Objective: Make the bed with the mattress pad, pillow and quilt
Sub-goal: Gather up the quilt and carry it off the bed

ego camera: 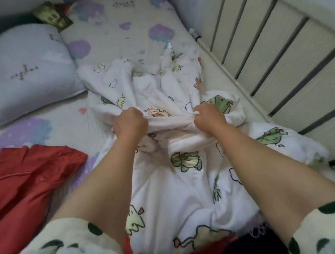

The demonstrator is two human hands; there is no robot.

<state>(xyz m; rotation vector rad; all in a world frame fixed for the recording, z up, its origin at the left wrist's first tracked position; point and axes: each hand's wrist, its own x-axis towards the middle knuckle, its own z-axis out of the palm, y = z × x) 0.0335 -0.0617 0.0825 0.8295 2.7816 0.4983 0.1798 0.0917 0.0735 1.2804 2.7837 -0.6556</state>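
Quilt (174,126) bunched in heap on mattress pad (111,35), right of pillow (26,73). Left hand (130,123) and right hand (208,118) both fisted on same twisted edge, fingers curled tight round cloth. Risk: hands close together, so pull spreads quilt crooked. Far end, probably tangled, may drag pad. Red cloth (23,183) beside may get trapped underneath.

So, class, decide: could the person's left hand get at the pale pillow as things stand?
Probably yes, once freed. The left hand grips the quilt, so it must let go first; only bare mattress pad lies between it and the pillow.
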